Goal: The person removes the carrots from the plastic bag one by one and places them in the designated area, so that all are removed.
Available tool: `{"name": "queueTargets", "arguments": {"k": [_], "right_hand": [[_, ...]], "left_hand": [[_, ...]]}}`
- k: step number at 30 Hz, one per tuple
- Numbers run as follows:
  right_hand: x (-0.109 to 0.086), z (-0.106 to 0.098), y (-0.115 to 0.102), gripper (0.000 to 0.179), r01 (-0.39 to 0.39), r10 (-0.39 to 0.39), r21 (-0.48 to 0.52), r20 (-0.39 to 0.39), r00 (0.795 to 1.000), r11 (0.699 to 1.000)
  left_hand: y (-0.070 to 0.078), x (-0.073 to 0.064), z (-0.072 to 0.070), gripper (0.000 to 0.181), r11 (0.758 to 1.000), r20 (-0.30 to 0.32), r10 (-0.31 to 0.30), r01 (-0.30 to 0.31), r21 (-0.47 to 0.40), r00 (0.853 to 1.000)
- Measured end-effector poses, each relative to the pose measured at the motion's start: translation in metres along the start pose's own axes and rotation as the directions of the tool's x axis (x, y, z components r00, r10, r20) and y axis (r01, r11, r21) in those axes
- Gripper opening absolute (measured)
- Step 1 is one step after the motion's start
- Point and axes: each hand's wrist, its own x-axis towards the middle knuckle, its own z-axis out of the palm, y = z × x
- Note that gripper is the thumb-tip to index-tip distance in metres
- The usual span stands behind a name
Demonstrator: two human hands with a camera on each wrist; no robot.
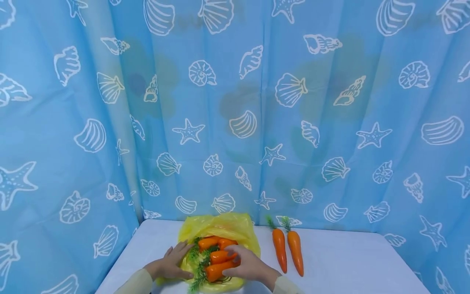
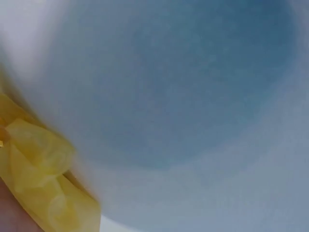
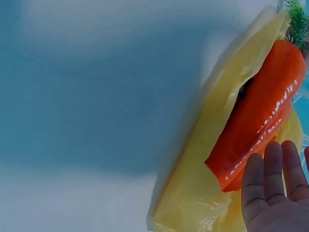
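Several orange carrots (image 1: 219, 271) with feathery green tops (image 1: 200, 272) lie in the mouth of a crinkled yellow plastic bag (image 1: 235, 222). Along the bag's left edge is my left hand (image 1: 171, 261), fingers extended and thumb apart, beside the green tops. My right hand (image 1: 249, 264) reaches over the carrots from the right, thumb and fingers spread near their narrow ends. In the right wrist view its fingers (image 3: 273, 169) look nearly straight beside a carrot (image 3: 263, 113); whether they touch it I cannot tell. The left wrist view shows only part of the bag (image 2: 43, 164) and a sliver of hand.
Two more carrots (image 1: 280, 250) lie side by side on the white table (image 1: 341, 261), to the right of the bag, green tops toward the back. A blue curtain (image 1: 235, 122) with white shell and starfish prints hangs behind the table and along its sides.
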Motion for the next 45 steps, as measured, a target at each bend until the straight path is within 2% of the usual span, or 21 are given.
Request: {"name": "queueTargets", "arguments": {"k": [7, 11, 16, 24, 30, 40, 45], "right_hand": [[0.004, 0.007, 0.001, 0.052, 0.014, -0.015, 0.031, 0.032, 0.999, 0.999], [0.007, 0.007, 0.001, 0.051, 0.031, -0.033, 0.048, 0.046, 0.998, 0.998], [0.010, 0.011, 0.002, 0.051, 0.021, -0.021, 0.004, 0.042, 0.999, 1.000], [0.005, 0.014, 0.010, 0.045, 0.005, -0.010, 0.078, 0.070, 0.997, 0.997], [0.010, 0.006, 0.011, 0.044, 0.015, -0.018, 0.035, 0.076, 0.997, 0.999], [0.010, 0.007, 0.013, 0.040, 0.007, -0.010, 0.030, 0.101, 0.995, 1.000], [0.008, 0.007, 0.011, 0.041, 0.027, -0.030, 0.028, 0.108, 0.994, 0.999]], "left_hand": [[-0.004, 0.002, 0.001, 0.095, 0.999, 0.046, -0.027, 0.028, -0.020, 0.999], [-0.005, 0.005, -0.001, 0.096, 0.999, 0.041, -0.044, 0.044, 0.002, 0.998], [-0.007, 0.004, -0.001, 0.095, 1.000, 0.025, -0.023, 0.022, 0.022, 0.999], [-0.004, 0.000, 0.001, 0.089, 1.000, 0.053, 0.010, -0.009, -0.014, 0.999], [0.000, 0.005, -0.007, 0.091, 1.000, 0.054, 0.000, 0.001, -0.026, 0.999], [-0.007, 0.005, -0.003, 0.090, 1.000, 0.042, 0.008, -0.007, -0.023, 0.999], [0.005, -0.003, -0.008, 0.091, 0.999, 0.056, 0.008, -0.006, -0.034, 0.998]]}}
